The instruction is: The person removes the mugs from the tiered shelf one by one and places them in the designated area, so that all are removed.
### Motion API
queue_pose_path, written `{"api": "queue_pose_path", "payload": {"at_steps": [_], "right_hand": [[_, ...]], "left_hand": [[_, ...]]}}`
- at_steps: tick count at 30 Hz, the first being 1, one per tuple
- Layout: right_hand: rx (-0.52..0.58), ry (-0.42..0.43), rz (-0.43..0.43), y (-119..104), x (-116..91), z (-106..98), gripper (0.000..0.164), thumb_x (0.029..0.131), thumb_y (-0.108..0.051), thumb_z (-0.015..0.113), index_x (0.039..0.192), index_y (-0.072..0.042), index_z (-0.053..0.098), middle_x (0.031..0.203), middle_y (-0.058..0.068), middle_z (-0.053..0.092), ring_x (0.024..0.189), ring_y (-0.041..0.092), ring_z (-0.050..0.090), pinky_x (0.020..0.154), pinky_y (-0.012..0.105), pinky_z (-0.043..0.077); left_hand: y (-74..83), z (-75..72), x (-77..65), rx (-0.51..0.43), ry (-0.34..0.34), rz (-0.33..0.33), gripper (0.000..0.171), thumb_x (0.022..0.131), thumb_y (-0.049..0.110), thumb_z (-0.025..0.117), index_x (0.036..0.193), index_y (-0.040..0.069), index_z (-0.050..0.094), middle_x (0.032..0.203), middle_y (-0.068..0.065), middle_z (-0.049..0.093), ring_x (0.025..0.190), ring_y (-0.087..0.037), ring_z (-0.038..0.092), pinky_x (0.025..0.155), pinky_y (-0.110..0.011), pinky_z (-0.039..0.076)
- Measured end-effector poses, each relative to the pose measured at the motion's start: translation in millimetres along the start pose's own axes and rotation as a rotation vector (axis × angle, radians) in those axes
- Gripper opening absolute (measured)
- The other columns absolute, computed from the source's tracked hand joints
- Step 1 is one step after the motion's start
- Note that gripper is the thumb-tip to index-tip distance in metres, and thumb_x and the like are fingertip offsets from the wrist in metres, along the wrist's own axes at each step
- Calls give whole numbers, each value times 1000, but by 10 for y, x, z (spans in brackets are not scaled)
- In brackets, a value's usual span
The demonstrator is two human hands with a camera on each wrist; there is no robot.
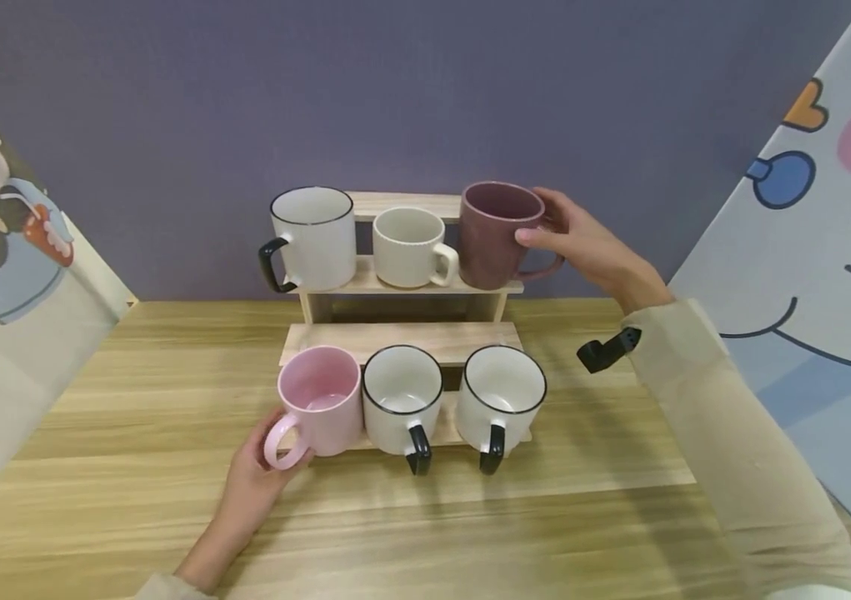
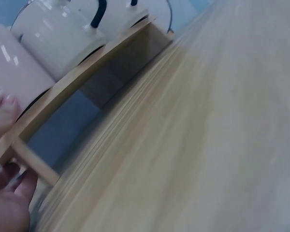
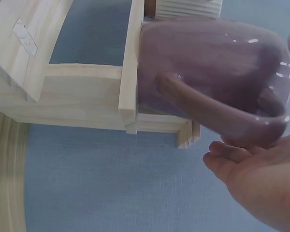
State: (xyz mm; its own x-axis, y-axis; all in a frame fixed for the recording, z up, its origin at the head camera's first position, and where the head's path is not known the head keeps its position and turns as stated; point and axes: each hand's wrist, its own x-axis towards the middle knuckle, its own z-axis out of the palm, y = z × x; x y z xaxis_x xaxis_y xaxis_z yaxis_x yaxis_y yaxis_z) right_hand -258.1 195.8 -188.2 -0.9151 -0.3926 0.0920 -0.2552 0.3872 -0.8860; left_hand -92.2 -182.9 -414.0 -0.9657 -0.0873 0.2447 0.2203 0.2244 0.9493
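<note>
A wooden two-tier rack (image 1: pixel 402 342) carries several mugs. My right hand (image 1: pixel 583 246) grips the plum mug (image 1: pixel 488 237) at the top tier's right end, thumb on its front and fingers behind. In the right wrist view, the plum mug (image 3: pixel 203 63) has its base against the shelf board (image 3: pixel 129 67), its handle beside my hand (image 3: pixel 261 179). At the lower left end, my left hand (image 1: pixel 260 467) is by the pink mug (image 1: pixel 327 408). The left wrist view shows that hand (image 2: pixel 7 193) holding the shelf end (image 2: pixel 26 128), a fingertip above and others below.
On the top tier stand a large white mug (image 1: pixel 320 250) and a cream mug (image 1: pixel 406 250). Below are two black-rimmed white mugs, one in the middle (image 1: pixel 395 421), one at right (image 1: pixel 488 408). A grey-blue wall (image 1: pixel 410 100) rises behind; wooden tabletop (image 1: pixel 425 533) lies in front.
</note>
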Motion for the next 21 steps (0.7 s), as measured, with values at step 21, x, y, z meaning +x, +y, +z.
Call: {"api": "queue_pose_path", "payload": {"at_steps": [21], "right_hand": [[-31,52,64,-52,173,69,94,82,-17,72,153,-20,12,149,10,33,134,24,35,88,48,55]], "left_hand": [[-97,-230,-29,-842,-208,-97,37,97,-7,41,115,14,66,117,3,66,105,-8,64,95,-17,53]]}}
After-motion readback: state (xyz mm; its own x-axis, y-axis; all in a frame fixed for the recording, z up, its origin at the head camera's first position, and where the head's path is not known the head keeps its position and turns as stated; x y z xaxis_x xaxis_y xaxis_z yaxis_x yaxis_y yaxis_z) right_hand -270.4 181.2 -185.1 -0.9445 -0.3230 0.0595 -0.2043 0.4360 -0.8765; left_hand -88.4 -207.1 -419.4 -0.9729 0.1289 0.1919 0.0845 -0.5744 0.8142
